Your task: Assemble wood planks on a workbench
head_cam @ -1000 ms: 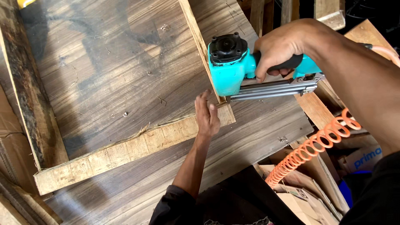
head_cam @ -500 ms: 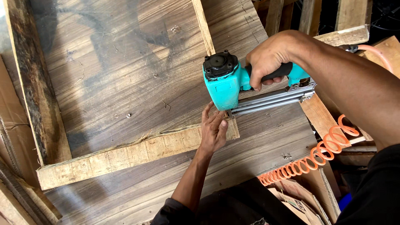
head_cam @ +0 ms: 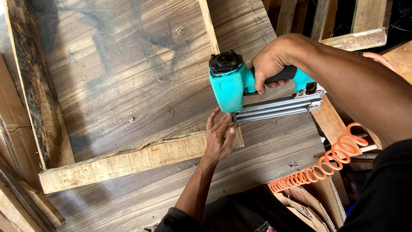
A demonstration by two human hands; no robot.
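While the right hand [head_cam: 270, 64] has its fingers clamped around the black grip of a turquoise nail gun [head_cam: 234, 86], the tool stands nose-down on the corner where a thin upright strip [head_cam: 208, 25] meets a pale wooden slat [head_cam: 128, 161] lying across a large wood-grain panel [head_cam: 128, 77]. Just beside the gun's nose, the left hand [head_cam: 219, 139] lies flat on the slat's end, fingers together and pressed against the wood, holding nothing. An orange coiled hose [head_cam: 322, 165] hangs near the panel's right edge, above cardboard [head_cam: 300, 210] on the floor.
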